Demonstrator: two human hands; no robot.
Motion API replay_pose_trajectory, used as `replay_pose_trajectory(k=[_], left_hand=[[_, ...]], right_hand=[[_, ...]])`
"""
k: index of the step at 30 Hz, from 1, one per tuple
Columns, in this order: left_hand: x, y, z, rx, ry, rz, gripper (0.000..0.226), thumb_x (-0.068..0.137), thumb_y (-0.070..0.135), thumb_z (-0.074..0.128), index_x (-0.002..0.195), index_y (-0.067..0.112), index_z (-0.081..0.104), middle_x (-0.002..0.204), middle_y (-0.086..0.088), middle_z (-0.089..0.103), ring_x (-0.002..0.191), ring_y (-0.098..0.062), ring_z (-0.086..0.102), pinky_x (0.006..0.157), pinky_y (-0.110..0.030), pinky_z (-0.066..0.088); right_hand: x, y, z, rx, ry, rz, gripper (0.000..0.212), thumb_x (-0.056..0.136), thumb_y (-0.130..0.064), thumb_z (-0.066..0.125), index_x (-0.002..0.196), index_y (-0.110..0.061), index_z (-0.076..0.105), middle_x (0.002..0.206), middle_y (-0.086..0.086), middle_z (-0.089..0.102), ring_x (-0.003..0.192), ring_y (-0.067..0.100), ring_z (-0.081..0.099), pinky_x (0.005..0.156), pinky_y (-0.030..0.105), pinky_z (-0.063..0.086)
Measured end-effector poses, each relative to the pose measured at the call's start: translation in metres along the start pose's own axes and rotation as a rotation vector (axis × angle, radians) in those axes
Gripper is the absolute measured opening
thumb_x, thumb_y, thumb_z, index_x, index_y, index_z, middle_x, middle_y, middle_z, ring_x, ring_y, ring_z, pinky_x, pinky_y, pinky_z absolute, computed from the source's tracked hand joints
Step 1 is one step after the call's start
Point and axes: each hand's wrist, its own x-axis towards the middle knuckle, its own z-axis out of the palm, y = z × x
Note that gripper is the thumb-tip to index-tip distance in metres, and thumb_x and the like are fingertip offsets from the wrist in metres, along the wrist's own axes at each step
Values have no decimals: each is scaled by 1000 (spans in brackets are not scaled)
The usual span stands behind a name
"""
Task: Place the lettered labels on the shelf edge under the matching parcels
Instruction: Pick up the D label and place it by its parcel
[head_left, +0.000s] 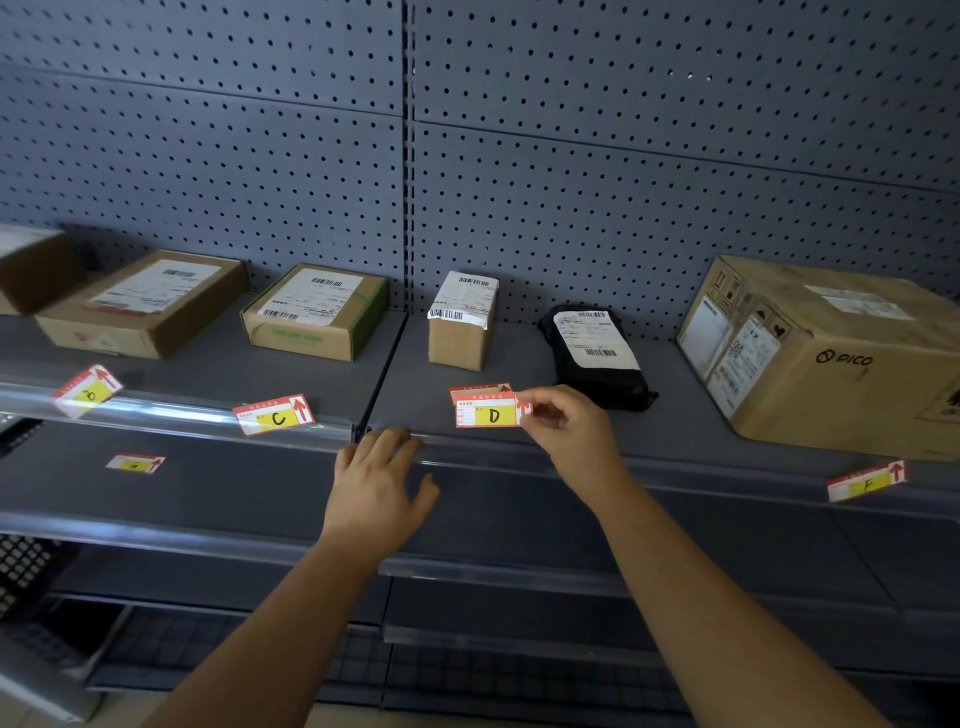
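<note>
The right hand (563, 431) pinches the D label (488, 413) by its right end, grip narrow, thumb and fingertips closed on the card, holding it just above the shelf edge (675, 467). Straight up at twelve o'clock from the card sits the small upright parcel (462, 325), so this looks like the match being lined up. A second label (480, 391) peeks out from behind the D card; its letter is hidden. The left hand (376, 478) holds nothing, fingers spread and relaxed, fingertips resting on the edge strip at about eight o'clock from the card, seemingly steadying it. Off at nine o'clock the C label (275, 414) sits tilted in the strip below the green-taped box (317, 312); out at four o'clock the F label (866, 480) hangs under the big carton (826, 353). The step in hand: seating D. Next call, I'd say, is lowering the card's bottom edge squarely into the strip, then pressing it flat.
</note>
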Motion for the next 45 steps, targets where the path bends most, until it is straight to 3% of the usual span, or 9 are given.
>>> replay_pose_trajectory(k=[7,13,22,25,28,35,45], left_hand=[[-4,3,5,-32,9,-57,53,77,49,40,113,16,59,108,-3,63,104,-25,55,89,-45,38],[0,0,10,-8,-7,-63,50,76,51,37,92,16,68,101,1,57,96,-23,51,87,-44,36],[-5,3,9,-10,16,7,48,80,46,49,121,22,56,120,0,51,113,-21,44,95,-47,36],[0,1,13,1,14,22,45,75,28,71,117,21,58,120,-4,53,112,-26,49,93,-48,39],[5,0,16,3,89,59,42,71,16,76,110,18,63,113,-5,56,106,-26,49,87,-45,40],[13,5,16,32,155,36,36,67,17,80,99,17,64,102,-5,59,94,-26,50,79,-43,37],[14,9,24,50,190,-30,30,70,17,78,97,17,65,101,-4,59,94,-27,49,80,-44,34]], right_hand=[[-2,0,-1,-8,-2,7,23,84,-6,70,101,-22,71,101,-10,66,91,2,61,80,15,50],[-3,-1,-4,-10,10,-5,22,84,-5,70,101,-19,72,100,-7,67,90,5,62,80,16,51],[-5,0,-6,-22,8,2,22,84,-5,69,102,-18,72,101,-6,66,91,1,61,80,14,50],[-5,0,-6,-22,9,5,22,84,-6,69,102,-19,72,102,-8,66,92,2,61,80,13,49],[-5,-1,-6,-23,15,1,22,84,-5,69,102,-18,72,101,-6,66,91,3,61,80,13,49],[-5,0,-9,-26,12,6,22,84,-4,69,101,-18,71,101,-7,66,91,2,61,81,15,50],[-1,2,-13,-14,11,7,23,84,-2,68,100,-19,71,99,-6,66,89,-1,61,77,11,48]])
